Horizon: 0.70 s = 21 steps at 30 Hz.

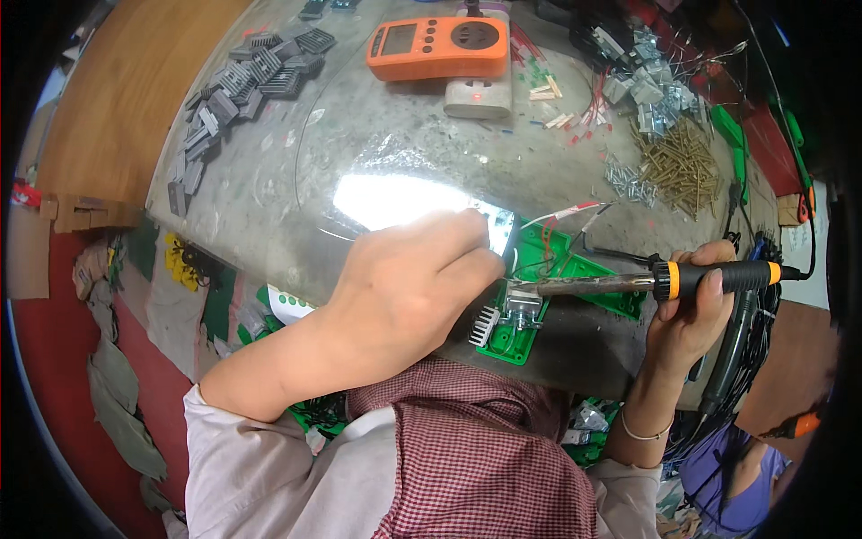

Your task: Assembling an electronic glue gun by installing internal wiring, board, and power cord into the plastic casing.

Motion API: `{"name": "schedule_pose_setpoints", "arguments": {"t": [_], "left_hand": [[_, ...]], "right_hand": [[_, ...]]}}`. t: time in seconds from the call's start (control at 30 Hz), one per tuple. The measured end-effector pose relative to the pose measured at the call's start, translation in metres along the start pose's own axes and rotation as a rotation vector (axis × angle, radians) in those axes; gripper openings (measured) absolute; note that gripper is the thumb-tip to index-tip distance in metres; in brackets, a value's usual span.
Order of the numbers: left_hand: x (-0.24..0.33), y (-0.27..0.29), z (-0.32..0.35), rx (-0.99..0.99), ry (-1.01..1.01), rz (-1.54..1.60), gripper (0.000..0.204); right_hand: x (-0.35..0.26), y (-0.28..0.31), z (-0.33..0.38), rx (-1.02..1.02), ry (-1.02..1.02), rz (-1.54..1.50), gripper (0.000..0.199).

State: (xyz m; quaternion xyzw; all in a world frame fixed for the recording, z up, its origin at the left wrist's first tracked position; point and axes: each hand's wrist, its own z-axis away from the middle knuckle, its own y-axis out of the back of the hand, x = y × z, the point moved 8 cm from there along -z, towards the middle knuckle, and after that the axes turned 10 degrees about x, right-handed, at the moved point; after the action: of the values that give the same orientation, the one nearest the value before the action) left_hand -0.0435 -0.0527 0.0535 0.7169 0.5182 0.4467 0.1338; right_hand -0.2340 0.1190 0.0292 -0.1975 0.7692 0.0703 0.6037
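My right hand (696, 310) grips a soldering iron (718, 280) by its black and orange handle. The iron's metal shaft points left, its tip end over a green plastic housing (510, 354) at the table's near edge. Inside the housing sit a metal component (523, 307) and a grey finned heat sink (484, 326). White, red and black wires (575, 212) run up from it. My left hand (409, 278) is closed in a pinch at the housing's left side, beside a shiny silvery piece (496, 225). What its fingertips hold is hidden.
An orange meter (440, 49) lies at the back near a white socket block (479, 99). Grey heat sinks (260, 67) are heaped back left. Brass-coloured screws (678, 166), silver screws (628, 182) and metal parts (655, 90) lie right. A second black tool (729, 355) and cables hang at the right edge.
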Motion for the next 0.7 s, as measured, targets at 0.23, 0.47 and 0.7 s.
{"name": "schedule_pose_setpoints", "arguments": {"t": [0.23,0.47,0.7], "left_hand": [[0.0031,-0.0022,-0.0028,-0.018,-0.023,-0.049,0.019],[0.0033,-0.0032,-0.0026,-0.002,-0.021,-0.041,0.019],[0.0041,-0.0048,-0.0033,-0.011,-0.018,-0.033,0.018]], "right_hand": [[0.0026,0.0002,-0.0005,-0.007,-0.026,-0.004,0.043],[0.0064,-0.0002,-0.0009,-0.035,-0.034,-0.024,0.044],[0.0049,0.0005,-0.0001,-0.027,-0.013,0.003,0.045]]}}
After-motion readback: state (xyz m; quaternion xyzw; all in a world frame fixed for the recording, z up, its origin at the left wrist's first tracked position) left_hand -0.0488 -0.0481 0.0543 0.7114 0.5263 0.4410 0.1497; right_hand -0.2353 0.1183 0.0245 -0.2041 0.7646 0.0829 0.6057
